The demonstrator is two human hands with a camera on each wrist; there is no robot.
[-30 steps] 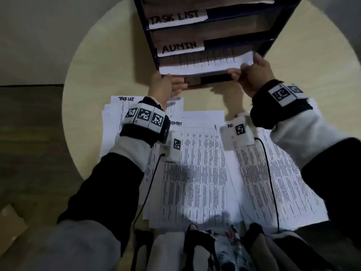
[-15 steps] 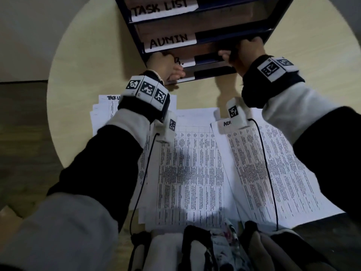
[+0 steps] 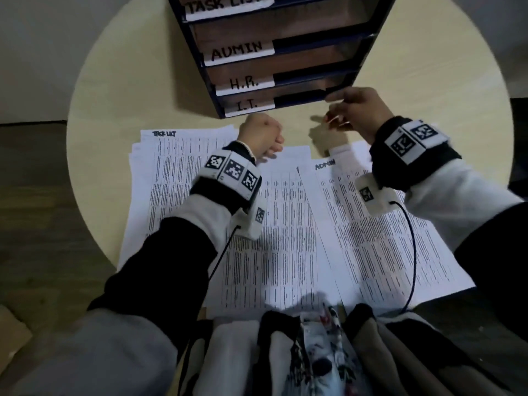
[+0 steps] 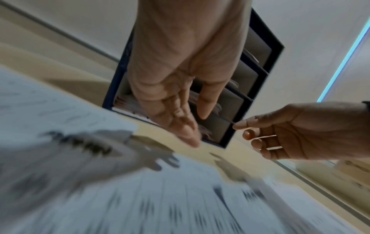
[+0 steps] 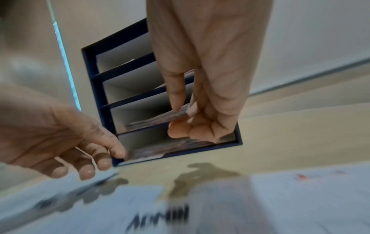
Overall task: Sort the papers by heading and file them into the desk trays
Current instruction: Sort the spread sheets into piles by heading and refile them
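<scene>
Head view showed my left hand [image 3: 261, 135] at centre frame, just below the tray rack [image 3: 368, 50], fingers loosely curled and holding nothing. My right hand [image 3: 357, 110] sat to the right of it, near the rack's lower right corner, thumb and forefinger reaching toward the frame edge, the other fingers relaxed; it too was empty, though I could not tell whether a fingertip touched the rack.

The rack filled the upper middle of the frame, its trays labelled TASK LIST, ADMIN, H.R. and I.T. from top to bottom. In both wrist views, sheets already lay in the lowest trays.

The papers still to file lay below my hands: the TASK LIST stack [image 3: 177, 178] at centre left and the ADMIN stack [image 3: 371, 247] at centre right, with more sheets between them.

I judged these sheets light, limp and slippery against each other, so a stack would fan or droop if pinched at one corner. Better to take hold along both side edges, one hand each, keeping it flat.

Both forearms reached forward over the papers, wrists raised.
</scene>
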